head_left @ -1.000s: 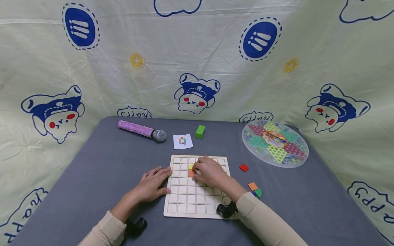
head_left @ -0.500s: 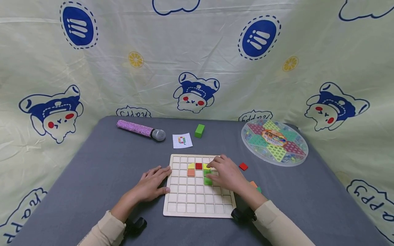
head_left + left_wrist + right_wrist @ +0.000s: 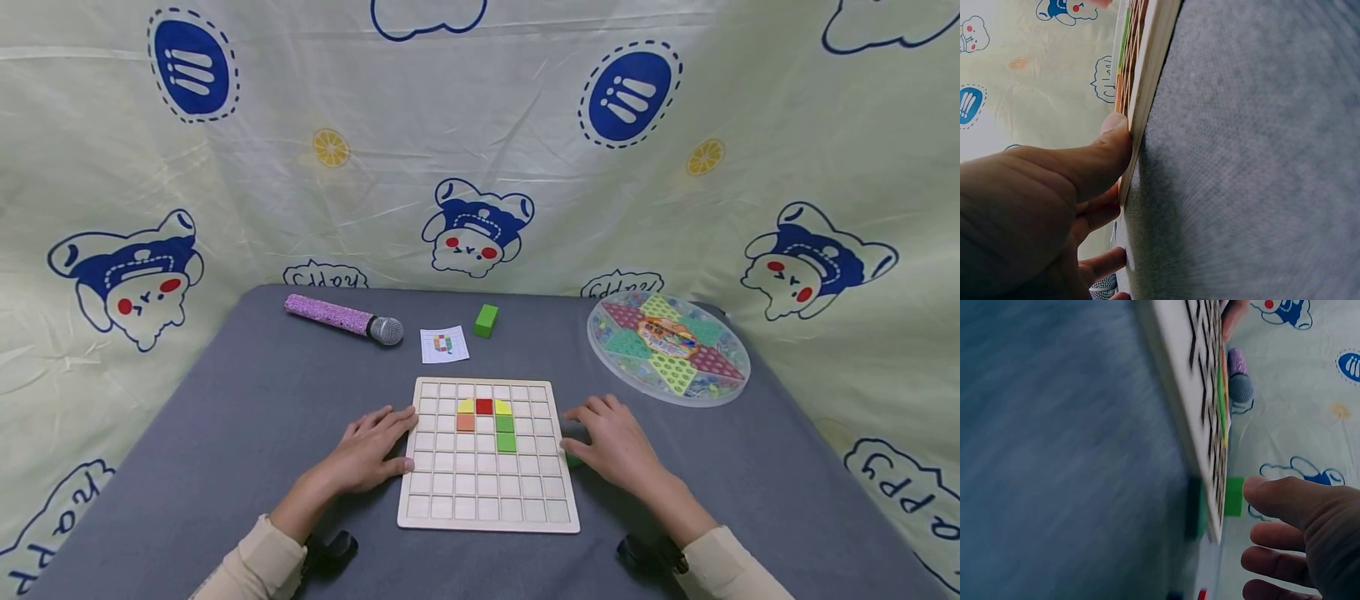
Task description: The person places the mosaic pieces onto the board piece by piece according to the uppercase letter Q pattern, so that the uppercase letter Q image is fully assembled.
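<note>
My left hand (image 3: 371, 450) lies palm down at the left edge of a wooden grid board (image 3: 465, 483), its thumb and fingertips touching that edge. On the board, two yellow rounded tiles (image 3: 503, 407) flank a red square tile (image 3: 484, 407). Beneath the left yellow one sits an orange tile (image 3: 466, 422); two green tiles (image 3: 506, 442) run below the right one. Past the right edge is my right hand (image 3: 618, 446), low over the table, thumb and fingers apart. A green piece (image 3: 1195, 509) lies beside the board near that thumb, partly hidden in the head view.
Behind the board lie a white card with a coloured tile pattern (image 3: 445, 344), a green block (image 3: 486, 320) and a purple glitter microphone (image 3: 345, 319). At the back right is a round, clear-edged game box (image 3: 669, 350). A red piece (image 3: 1202, 594) shows in the right wrist view.
My right hand has moved right, off the board's tiles, to the table beside the board. The red, yellow and green tiles it covered now show. My left hand has stayed in place.
</note>
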{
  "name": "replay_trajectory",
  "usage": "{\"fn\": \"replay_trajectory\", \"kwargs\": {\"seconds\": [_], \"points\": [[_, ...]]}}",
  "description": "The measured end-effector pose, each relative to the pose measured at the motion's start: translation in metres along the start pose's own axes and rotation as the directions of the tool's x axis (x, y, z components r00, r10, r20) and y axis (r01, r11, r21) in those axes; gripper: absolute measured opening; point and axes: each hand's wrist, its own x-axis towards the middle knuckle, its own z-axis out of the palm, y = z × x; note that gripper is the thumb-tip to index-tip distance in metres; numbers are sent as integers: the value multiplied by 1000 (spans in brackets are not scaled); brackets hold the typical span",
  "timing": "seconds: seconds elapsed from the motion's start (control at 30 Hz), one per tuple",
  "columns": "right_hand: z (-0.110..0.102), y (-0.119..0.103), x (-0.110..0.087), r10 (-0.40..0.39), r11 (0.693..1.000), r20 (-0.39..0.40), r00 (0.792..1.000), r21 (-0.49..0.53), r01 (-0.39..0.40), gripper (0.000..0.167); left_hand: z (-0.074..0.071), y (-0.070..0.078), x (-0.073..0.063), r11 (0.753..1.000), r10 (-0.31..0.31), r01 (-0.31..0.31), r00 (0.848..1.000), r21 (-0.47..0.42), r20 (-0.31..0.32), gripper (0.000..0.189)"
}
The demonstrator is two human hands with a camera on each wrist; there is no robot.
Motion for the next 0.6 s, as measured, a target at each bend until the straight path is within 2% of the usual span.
{"fn": "replay_trajectory", "kwargs": {"seconds": [0.3, 0.6], "points": [[-3, 19, -18, 115, 993, 58, 992, -22, -114, 38, 0, 0, 0, 1000, -1, 1, 1000, -7, 4, 63], [-5, 29, -24, 170, 984, 82, 982, -60, -166, 36, -1, 2, 0, 1000, -9, 9, 1000, -2, 10, 63]]}}
